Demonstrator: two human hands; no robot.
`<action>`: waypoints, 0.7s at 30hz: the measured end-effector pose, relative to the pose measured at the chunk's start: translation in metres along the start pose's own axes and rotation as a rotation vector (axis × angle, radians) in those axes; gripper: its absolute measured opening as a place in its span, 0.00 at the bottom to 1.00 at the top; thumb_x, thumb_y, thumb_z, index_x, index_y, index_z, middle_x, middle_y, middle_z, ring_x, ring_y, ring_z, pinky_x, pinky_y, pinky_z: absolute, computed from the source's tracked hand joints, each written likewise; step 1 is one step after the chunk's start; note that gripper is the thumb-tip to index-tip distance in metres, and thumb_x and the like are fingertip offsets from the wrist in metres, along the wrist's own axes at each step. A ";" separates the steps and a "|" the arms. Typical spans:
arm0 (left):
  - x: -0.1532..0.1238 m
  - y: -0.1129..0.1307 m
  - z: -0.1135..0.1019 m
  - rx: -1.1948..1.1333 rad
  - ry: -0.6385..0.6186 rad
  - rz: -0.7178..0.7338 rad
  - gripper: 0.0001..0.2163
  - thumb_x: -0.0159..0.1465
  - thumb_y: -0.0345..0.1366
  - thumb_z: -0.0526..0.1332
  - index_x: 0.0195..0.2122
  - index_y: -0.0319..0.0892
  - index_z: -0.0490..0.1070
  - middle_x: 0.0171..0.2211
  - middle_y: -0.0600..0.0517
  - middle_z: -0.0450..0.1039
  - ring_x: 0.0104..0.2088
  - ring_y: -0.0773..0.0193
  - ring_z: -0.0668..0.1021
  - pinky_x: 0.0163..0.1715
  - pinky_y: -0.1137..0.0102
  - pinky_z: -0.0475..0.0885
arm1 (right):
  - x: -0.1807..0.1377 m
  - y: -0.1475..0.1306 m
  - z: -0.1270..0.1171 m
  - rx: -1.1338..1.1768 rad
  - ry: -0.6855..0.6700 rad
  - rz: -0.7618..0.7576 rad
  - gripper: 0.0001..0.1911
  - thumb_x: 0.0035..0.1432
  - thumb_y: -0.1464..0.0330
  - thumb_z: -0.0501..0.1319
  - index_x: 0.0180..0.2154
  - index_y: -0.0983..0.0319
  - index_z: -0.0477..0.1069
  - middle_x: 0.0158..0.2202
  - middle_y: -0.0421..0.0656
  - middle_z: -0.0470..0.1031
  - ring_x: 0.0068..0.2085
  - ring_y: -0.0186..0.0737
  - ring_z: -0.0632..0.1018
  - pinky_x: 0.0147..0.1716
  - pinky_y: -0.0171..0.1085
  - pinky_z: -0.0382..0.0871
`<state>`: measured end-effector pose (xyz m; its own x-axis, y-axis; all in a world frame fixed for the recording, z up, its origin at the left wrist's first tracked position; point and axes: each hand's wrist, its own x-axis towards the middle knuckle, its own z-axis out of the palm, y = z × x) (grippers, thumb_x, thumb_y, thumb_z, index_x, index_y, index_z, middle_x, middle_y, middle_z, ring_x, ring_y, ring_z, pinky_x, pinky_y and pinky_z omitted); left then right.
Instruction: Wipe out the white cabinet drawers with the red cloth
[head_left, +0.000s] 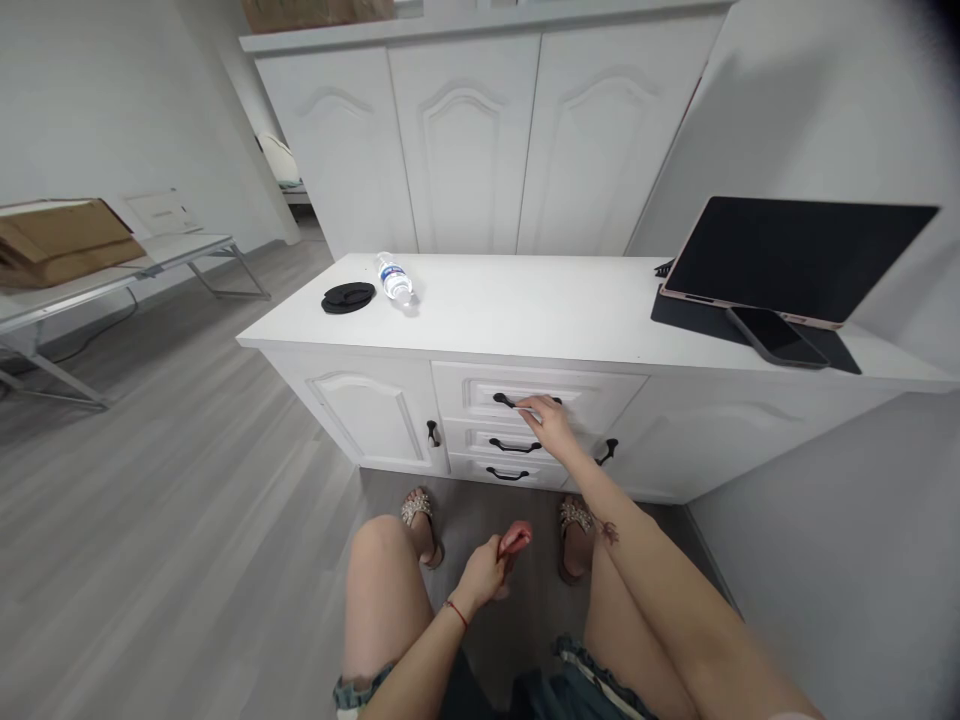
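My right hand (546, 420) reaches to the top drawer (469, 388) of a white cabinet, its fingers closed around the black drawer handle (504, 399). That drawer looks shut. Lower down, between my knees, my left hand (484, 570) is closed on a small reddish-pink folded item (516, 537); its exact kind cannot be made out. Below the gripped handle are the middle drawer's black handle (515, 446) and the bottom drawer's black handle (508, 474).
On the white cabinet top (525, 310) are a black round flat object (348, 297), a clear plastic bottle (395, 280) on its side, a tablet-like screen (795, 255) and a phone (778, 336). A folding table (195, 244) with a cardboard box (67, 240) stands left.
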<state>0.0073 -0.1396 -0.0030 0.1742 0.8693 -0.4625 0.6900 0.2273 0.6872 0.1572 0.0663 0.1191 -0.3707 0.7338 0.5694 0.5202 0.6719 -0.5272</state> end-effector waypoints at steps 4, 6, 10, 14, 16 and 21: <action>-0.001 -0.001 0.001 0.020 0.017 0.015 0.11 0.63 0.38 0.48 0.42 0.43 0.67 0.41 0.43 0.77 0.40 0.57 0.77 0.39 0.68 0.68 | 0.005 0.004 0.000 -0.005 -0.001 -0.012 0.09 0.61 0.67 0.55 0.36 0.60 0.73 0.35 0.45 0.77 0.40 0.45 0.75 0.42 0.44 0.68; 0.000 -0.002 0.003 0.035 0.031 0.012 0.11 0.63 0.38 0.49 0.41 0.42 0.68 0.41 0.42 0.77 0.40 0.56 0.77 0.39 0.68 0.68 | 0.007 0.003 -0.002 -0.015 -0.014 -0.006 0.09 0.61 0.68 0.55 0.37 0.61 0.73 0.35 0.46 0.77 0.40 0.45 0.75 0.42 0.44 0.69; 0.001 -0.001 0.006 0.061 0.048 -0.029 0.11 0.62 0.34 0.50 0.43 0.42 0.68 0.42 0.43 0.77 0.42 0.57 0.78 0.39 0.69 0.67 | -0.005 -0.008 -0.009 -0.044 -0.063 -0.049 0.11 0.61 0.69 0.54 0.44 0.61 0.72 0.48 0.49 0.74 0.51 0.46 0.72 0.50 0.48 0.67; 0.000 0.002 0.005 0.051 0.055 -0.089 0.13 0.61 0.32 0.52 0.46 0.42 0.66 0.45 0.44 0.76 0.45 0.58 0.77 0.40 0.71 0.66 | -0.064 -0.026 -0.010 -0.066 -0.247 -0.116 0.20 0.61 0.71 0.53 0.54 0.58 0.65 0.62 0.47 0.61 0.61 0.44 0.64 0.57 0.51 0.61; -0.001 0.004 0.005 0.034 0.049 -0.094 0.14 0.60 0.30 0.53 0.48 0.41 0.65 0.46 0.44 0.75 0.46 0.57 0.77 0.41 0.71 0.66 | -0.105 -0.029 -0.006 -0.025 -0.414 -0.091 0.22 0.60 0.72 0.53 0.56 0.56 0.64 0.60 0.46 0.64 0.59 0.41 0.67 0.56 0.46 0.64; 0.001 0.001 0.010 -0.006 0.054 -0.081 0.17 0.56 0.24 0.55 0.47 0.38 0.65 0.46 0.42 0.75 0.46 0.57 0.76 0.41 0.71 0.66 | -0.170 -0.012 0.002 0.020 -0.663 0.060 0.21 0.57 0.75 0.54 0.51 0.57 0.69 0.54 0.46 0.71 0.51 0.41 0.75 0.50 0.41 0.70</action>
<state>0.0147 -0.1426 -0.0084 0.0792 0.8704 -0.4859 0.6957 0.3008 0.6523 0.2124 -0.0664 0.0278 -0.7392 0.6726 0.0336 0.5430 0.6247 -0.5612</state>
